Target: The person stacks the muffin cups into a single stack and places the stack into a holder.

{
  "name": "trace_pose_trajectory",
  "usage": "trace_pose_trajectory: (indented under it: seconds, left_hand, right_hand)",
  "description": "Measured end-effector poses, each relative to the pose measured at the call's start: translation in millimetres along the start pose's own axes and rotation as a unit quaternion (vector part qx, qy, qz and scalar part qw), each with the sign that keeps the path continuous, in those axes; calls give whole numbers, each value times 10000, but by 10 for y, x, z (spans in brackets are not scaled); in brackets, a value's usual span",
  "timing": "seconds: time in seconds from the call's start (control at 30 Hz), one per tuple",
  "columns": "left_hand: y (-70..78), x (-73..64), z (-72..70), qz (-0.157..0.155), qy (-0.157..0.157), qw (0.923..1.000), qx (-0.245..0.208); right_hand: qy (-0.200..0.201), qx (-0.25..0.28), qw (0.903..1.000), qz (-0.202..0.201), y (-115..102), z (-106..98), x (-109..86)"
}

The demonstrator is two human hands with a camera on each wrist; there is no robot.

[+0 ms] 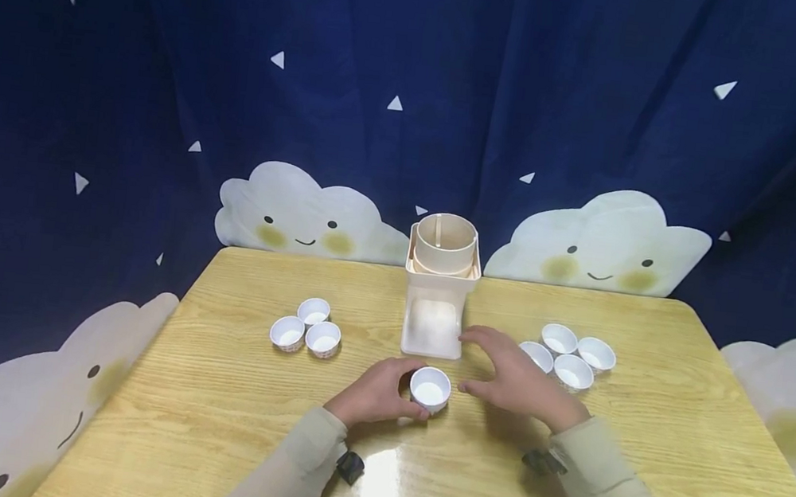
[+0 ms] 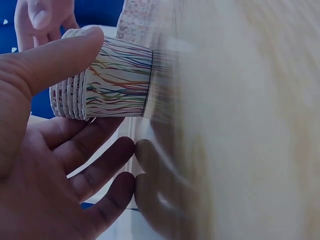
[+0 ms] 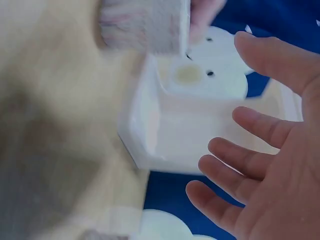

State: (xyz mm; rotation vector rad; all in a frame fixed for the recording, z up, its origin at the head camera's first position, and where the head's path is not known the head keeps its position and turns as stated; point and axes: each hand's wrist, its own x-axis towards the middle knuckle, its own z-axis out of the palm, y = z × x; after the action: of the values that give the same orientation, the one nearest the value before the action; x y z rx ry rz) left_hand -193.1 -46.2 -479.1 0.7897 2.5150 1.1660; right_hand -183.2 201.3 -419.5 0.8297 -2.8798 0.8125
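A nested stack of small white paper baking cups (image 1: 430,389) with colourful wavy lines stands upright on the table. My left hand (image 1: 378,393) holds it from the side, thumb against the near side and fingers behind it; the left wrist view shows several rims packed together on the stack (image 2: 120,82). To the right of the stack, my right hand (image 1: 518,378) is spread with nothing in it, its fingers pointing toward the stack. In the right wrist view its fingers (image 3: 260,125) are apart from the cups.
A cream-coloured dispenser-like stand (image 1: 433,324) with a round cup-shaped top (image 1: 445,253) stands behind the stack. Three baking cups (image 1: 323,340) sit at the left of the wooden table (image 1: 211,391). Several more cups (image 1: 574,373) are grouped at the right, partly behind my right hand.
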Motion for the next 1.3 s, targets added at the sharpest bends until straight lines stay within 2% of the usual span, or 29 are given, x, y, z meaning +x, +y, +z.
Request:
trace_pose_trajectory:
  seconds: [0.33,0.67,1.07,1.3]
  left_hand:
    - [-17,2,5,-12,33,9999,136]
    - [-14,-7,1,-44,12,9999,121]
    - [-27,-8,0,-5,76,9998,208]
    - [-31,-4,14,-41,54,9999,136]
  right_hand:
    - [312,-11,9988,386,227,-367,-65]
    - [286,45,9960,848,444,-635,-207]
    - [488,71,9937,1009,730,-730,-374]
    - [443,45,9878,1493,950,-822,-476]
